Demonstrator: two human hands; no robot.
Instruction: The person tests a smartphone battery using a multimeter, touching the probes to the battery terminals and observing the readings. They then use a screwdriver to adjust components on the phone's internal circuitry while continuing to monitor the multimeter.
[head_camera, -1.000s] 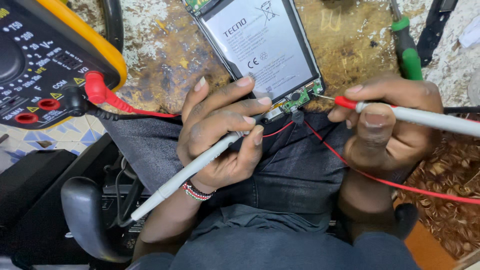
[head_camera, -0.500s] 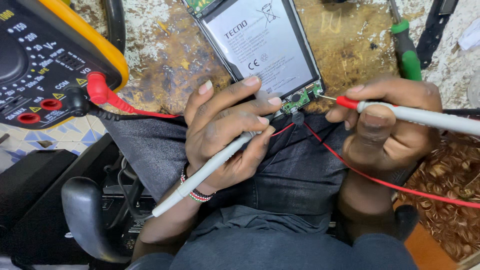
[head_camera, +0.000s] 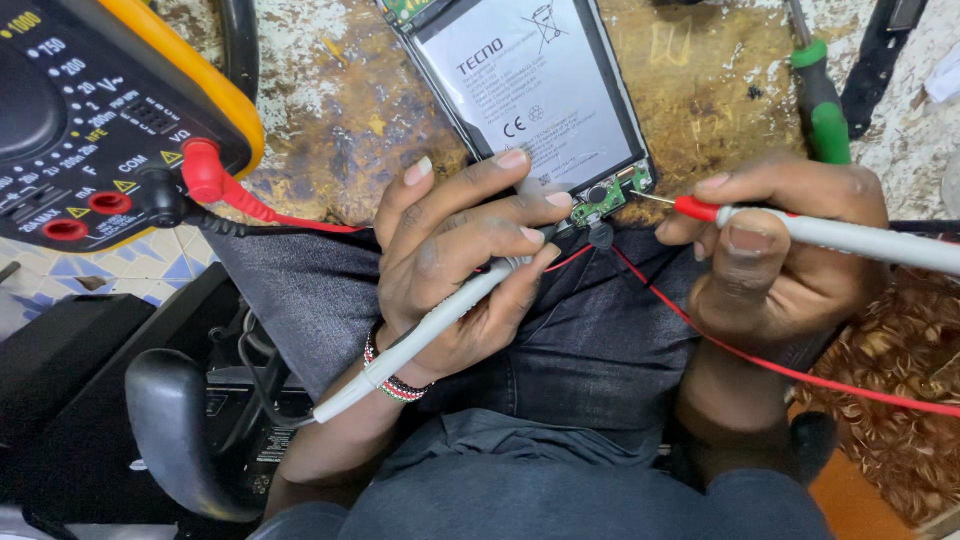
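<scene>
Probing is the step in hand: our right hand (head_camera: 775, 265) fingers pinch the red-tipped probe (head_camera: 800, 228), our left hand (head_camera: 465, 270) fingers wrap the grey probe (head_camera: 430, 325). Both tips sit just past our fingertips on the opened phone's (head_camera: 530, 95) small green board (head_camera: 605, 200); next we judge both tips must rest steady on contacts.

Even, fairly bright diffuse light from above; no hard-edged shadows. Soft shade gathers under the left hand (head_camera: 460, 270) and right hand (head_camera: 775, 255), and deepens over the dark trousers (head_camera: 590, 350) and the black chair arm (head_camera: 175, 430) at lower left. The pale battery face (head_camera: 540, 95) shows mild sheen without blown glare. Focus is sharp at centre (fine parts of the small green circuit board (head_camera: 605, 200) are resolved); the multimeter (head_camera: 90, 110) bends slightly at the wide-angle edge.
</scene>
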